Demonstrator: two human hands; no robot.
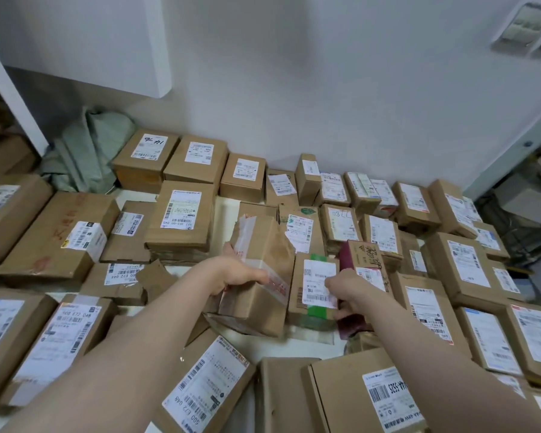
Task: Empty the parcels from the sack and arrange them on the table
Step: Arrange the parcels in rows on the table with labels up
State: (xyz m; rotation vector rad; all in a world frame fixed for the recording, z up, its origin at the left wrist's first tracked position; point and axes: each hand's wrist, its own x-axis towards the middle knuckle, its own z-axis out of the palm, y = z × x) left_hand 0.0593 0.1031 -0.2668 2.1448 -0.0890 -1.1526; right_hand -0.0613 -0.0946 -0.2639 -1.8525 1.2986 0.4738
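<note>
Parcels (185, 214) of brown cardboard with white barcode labels cover almost all of the table (306, 343), and most lie flat with the label up. At the centre the left hand (238, 278) grips the taped parcel (263, 245), a worn box wrapped in clear tape with red print, with its far flap torn. The fingers curl over its left side and top. This parcel is tilted. Its long axis runs from 6 to 12 o'clock, the far end is raised and leans a little toward 1 o'clock, and the near end is low at the table.

Just beside it at 3 o'clock lies the green-taped parcel (317, 273), with its long axis also from 6 to 12 o'clock. The right hand (353, 292) pinches its right edge, with the thumb on the white label and the fingers curled at the near right corner. The hand also touches a dark red box (361, 256) just beside this parcel at 3 o'clock.

The grey-green sack (88, 151) lies crumpled against the wall (325, 89) at 10 o'clock, well apart from both hands.

At 3 o'clock the parcels sit edge to edge in rows. Bare white table shows in a strip at 6 o'clock of the held parcels, and in a narrow gap at 12 o'clock behind the taped parcel.
</note>
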